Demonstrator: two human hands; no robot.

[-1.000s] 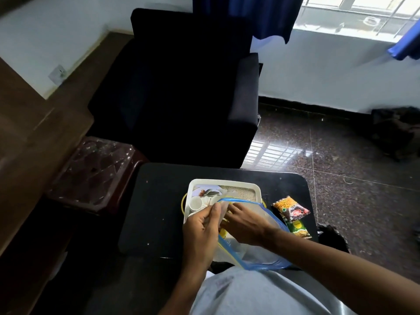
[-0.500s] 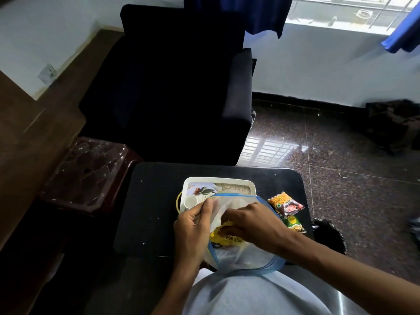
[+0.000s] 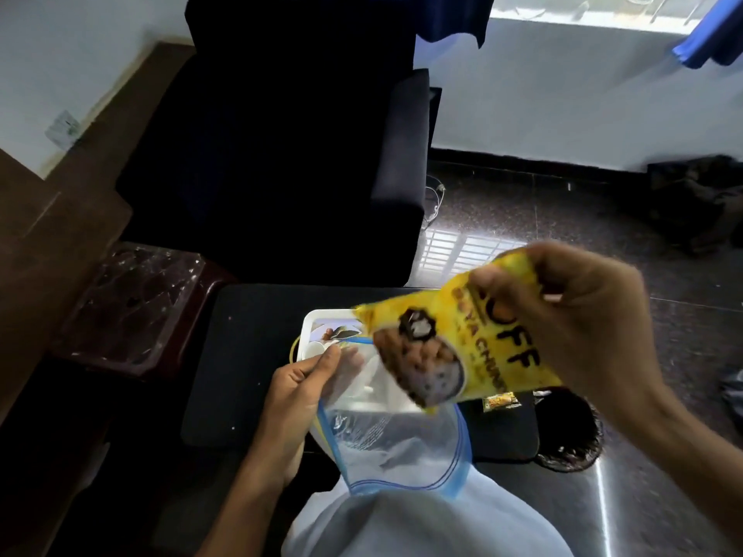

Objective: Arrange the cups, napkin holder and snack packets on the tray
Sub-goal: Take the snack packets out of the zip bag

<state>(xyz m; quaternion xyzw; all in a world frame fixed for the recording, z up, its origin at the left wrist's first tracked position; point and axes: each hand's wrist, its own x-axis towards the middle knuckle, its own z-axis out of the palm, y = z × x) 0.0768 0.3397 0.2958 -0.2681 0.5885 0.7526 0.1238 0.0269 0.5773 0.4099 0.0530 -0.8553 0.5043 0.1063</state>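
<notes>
My right hand [image 3: 583, 319] holds a large yellow snack packet [image 3: 454, 347] up in the air, above the white tray [image 3: 317, 317] and the clear zip bag. My left hand [image 3: 299, 389] grips the upper left edge of the clear zip bag with a blue seal [image 3: 394, 444], which hangs over the near edge of the black table. On the tray's left part lie a white cup [image 3: 315, 349] and a printed packet [image 3: 337, 333]; most of the tray is hidden behind the bag and the yellow packet. A small snack packet [image 3: 500, 400] peeks out on the table at the right.
The low black table [image 3: 241, 375] stands in front of a black armchair [image 3: 281, 154]. A dark red plastic stool [image 3: 140, 307] is at the left. A black bag [image 3: 571, 436] sits on the shiny stone floor at the table's right.
My right hand has pulled the yellow snack packet out of the zip bag and lifted it up to the right. My left hand still holds the bag's edge.
</notes>
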